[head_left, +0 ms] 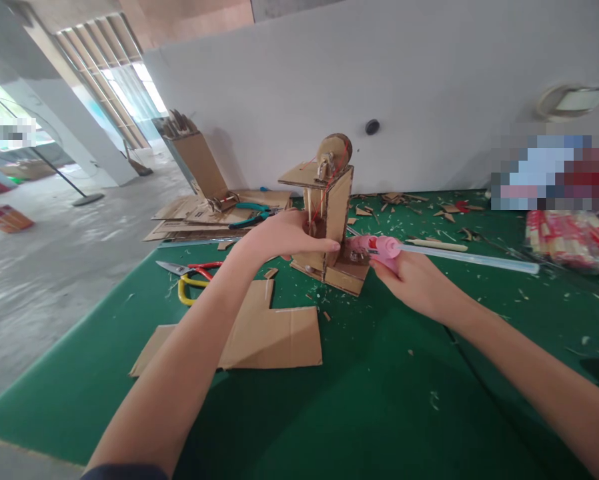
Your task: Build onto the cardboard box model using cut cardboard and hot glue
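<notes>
A cardboard model (338,207) with a round wheel and red string on top stands upright on the green table. My left hand (292,237) grips it from the left side, the thumb across its front and some fingers hidden behind it. In my right hand (409,280) is a pink glue gun (387,248), a long clear glue stick jutting out of its back to the right. Its front end is close to the model's low base, and I cannot tell whether the nozzle touches. A cut cardboard sheet (279,340) lies flat under my left forearm.
Scissors (192,277) with red and yellow handles and teal pliers (252,215) lie to the left. Behind them are stacked cardboard sheets (174,223) and a tall cardboard box (197,160). Scraps litter the table (379,400); a plastic bag of red-and-white items (574,240) sits at right.
</notes>
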A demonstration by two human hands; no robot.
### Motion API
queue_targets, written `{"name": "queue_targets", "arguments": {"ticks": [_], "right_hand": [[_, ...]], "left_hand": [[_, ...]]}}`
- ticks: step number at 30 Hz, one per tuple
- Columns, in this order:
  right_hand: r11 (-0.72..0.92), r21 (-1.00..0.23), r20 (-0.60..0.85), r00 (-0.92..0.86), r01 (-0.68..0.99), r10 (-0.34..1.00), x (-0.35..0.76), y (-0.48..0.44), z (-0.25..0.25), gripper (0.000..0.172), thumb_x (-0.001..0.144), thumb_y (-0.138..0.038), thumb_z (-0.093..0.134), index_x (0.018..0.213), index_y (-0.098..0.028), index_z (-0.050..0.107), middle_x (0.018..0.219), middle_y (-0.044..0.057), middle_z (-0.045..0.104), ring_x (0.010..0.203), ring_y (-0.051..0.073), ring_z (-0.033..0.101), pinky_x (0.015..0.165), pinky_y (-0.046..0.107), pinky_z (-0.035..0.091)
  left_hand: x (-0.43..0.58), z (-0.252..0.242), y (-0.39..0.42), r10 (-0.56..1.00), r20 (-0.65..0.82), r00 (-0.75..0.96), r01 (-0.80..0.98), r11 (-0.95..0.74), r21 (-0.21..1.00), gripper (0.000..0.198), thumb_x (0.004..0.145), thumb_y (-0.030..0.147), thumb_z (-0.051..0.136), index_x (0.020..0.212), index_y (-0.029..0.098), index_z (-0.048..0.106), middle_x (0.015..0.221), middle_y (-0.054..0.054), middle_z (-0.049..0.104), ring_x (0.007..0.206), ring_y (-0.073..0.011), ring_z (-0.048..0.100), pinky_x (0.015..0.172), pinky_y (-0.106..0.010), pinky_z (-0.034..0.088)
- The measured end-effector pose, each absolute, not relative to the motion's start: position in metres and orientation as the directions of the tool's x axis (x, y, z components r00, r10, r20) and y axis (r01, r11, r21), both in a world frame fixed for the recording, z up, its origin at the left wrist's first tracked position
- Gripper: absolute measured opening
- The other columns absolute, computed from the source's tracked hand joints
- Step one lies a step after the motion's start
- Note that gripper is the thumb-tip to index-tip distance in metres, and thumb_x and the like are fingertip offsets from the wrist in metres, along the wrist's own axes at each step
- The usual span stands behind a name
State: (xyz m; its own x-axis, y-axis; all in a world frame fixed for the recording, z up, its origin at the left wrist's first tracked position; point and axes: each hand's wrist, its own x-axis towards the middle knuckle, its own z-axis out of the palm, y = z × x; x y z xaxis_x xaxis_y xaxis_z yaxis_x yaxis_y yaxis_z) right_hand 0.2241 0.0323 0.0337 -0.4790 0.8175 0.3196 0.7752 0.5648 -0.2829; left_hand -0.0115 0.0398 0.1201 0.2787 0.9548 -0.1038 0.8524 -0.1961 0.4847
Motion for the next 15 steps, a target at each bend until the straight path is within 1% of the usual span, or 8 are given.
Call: {"name": "queue_targets", "arguments": {"ticks": [3, 6, 8, 11, 13, 15], "right_hand": [[0.553, -0.297, 0.294, -0.476, 0.778, 0.829, 0.2234, 0.0299, 0.0333, 0.034, 0.095, -0.033, 0.03, 0.101, -0.014, 0.058, 0.091, 0.012, 0.066, 0.068, 0.022, 0.062, 0.061, 0.033, 0.044], [0.55, -0.312, 0.271, -0.482, 0.775, 0.833, 0.2225, 0.0278, 0.0338, 0.033, 0.095, -0.031, 0.032, 0.106, -0.015, 0.058, 0.088, 0.011, 0.066, 0.073, 0.023, 0.064, 0.063, 0.033, 0.045], [0.577, -0.324, 0.265, -0.513, 0.75, 0.816, 0.2223, 0.0275, 0.0339, 0.033, 0.095, -0.03, 0.032, 0.112, -0.017, 0.058, 0.096, 0.011, 0.067, 0.082, 0.025, 0.064, 0.069, 0.034, 0.047], [0.617, -0.366, 0.275, -0.552, 0.697, 0.787, 0.2222, 0.0286, 0.0335, 0.036, 0.095, -0.029, 0.032, 0.122, -0.021, 0.054, 0.113, 0.011, 0.064, 0.097, 0.027, 0.061, 0.08, 0.038, 0.047], [0.616, -0.392, 0.265, -0.557, 0.683, 0.787, 0.2218, 0.0296, 0.0331, 0.037, 0.095, -0.028, 0.033, 0.126, -0.022, 0.052, 0.118, 0.011, 0.062, 0.1, 0.027, 0.06, 0.083, 0.039, 0.046], [0.594, -0.396, 0.236, -0.548, 0.7, 0.802, 0.2212, 0.0302, 0.033, 0.037, 0.095, -0.029, 0.032, 0.124, -0.021, 0.053, 0.112, 0.011, 0.064, 0.095, 0.027, 0.061, 0.08, 0.039, 0.047]], "left_hand": [[-0.0119, 0.1197, 0.0401, 0.951, -0.102, 0.291, 0.841, -0.203, 0.501, 0.066, 0.065, 0.057, 0.063, 0.124, 0.028, 0.056, 0.107, -0.006, 0.067, 0.084, -0.0241, 0.064, 0.055, -0.026, 0.049], [-0.0134, 0.1174, 0.0416, 0.948, -0.08, 0.307, 0.823, -0.222, 0.524, 0.067, 0.065, 0.057, 0.063, 0.124, 0.028, 0.056, 0.107, -0.007, 0.067, 0.083, -0.0259, 0.064, 0.055, -0.028, 0.049], [-0.0145, 0.1159, 0.0427, 0.947, -0.065, 0.314, 0.815, -0.234, 0.53, 0.066, 0.064, 0.057, 0.064, 0.123, 0.027, 0.057, 0.107, -0.007, 0.067, 0.081, -0.0264, 0.063, 0.054, -0.029, 0.048], [-0.0153, 0.1148, 0.0433, 0.946, -0.048, 0.322, 0.806, -0.248, 0.537, 0.063, 0.064, 0.055, 0.065, 0.121, 0.027, 0.059, 0.106, -0.008, 0.068, 0.08, -0.0259, 0.063, 0.053, -0.028, 0.047], [-0.0153, 0.1149, 0.0432, 0.945, -0.044, 0.324, 0.803, -0.251, 0.541, 0.062, 0.065, 0.054, 0.065, 0.119, 0.026, 0.06, 0.105, -0.008, 0.068, 0.079, -0.025, 0.063, 0.053, -0.028, 0.047], [-0.0152, 0.1151, 0.0428, 0.944, -0.048, 0.325, 0.8, -0.248, 0.546, 0.06, 0.065, 0.054, 0.064, 0.118, 0.025, 0.061, 0.103, -0.007, 0.068, 0.078, -0.0243, 0.063, 0.053, -0.027, 0.047]]}}
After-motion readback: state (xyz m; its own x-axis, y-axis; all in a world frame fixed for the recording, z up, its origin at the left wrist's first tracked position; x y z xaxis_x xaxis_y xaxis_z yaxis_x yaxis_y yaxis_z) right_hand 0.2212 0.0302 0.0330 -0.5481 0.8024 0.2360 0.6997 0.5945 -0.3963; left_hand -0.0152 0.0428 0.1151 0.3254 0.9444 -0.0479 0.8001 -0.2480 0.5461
